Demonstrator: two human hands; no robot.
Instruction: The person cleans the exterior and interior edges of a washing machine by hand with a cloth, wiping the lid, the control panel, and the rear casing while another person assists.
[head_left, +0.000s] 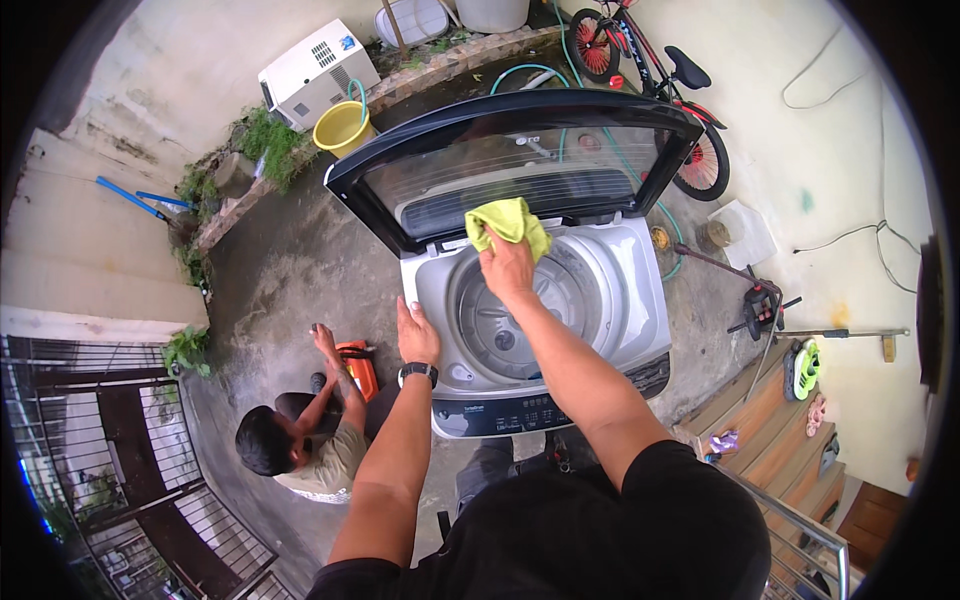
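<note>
My right hand (508, 268) grasps the cloth (508, 220); my left hand (417, 335), nothing. Wiping the washer (637, 285) looks unfinished; how much remains, I can't tell.

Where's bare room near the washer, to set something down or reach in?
Biggest: concrete floor between washer, planter curb and other person. For a hand: inside the tub, nearer than right hand and cloth. Crowded: right of the washer, toward white panel, bicycle and shoes.

yellow-green cloth (512, 214) at centre, silver-grey washing machine (637, 290), black-framed lid (520, 165), yellow bucket (342, 134) upper left, black-and-red bicycle (688, 70) upper right
</note>
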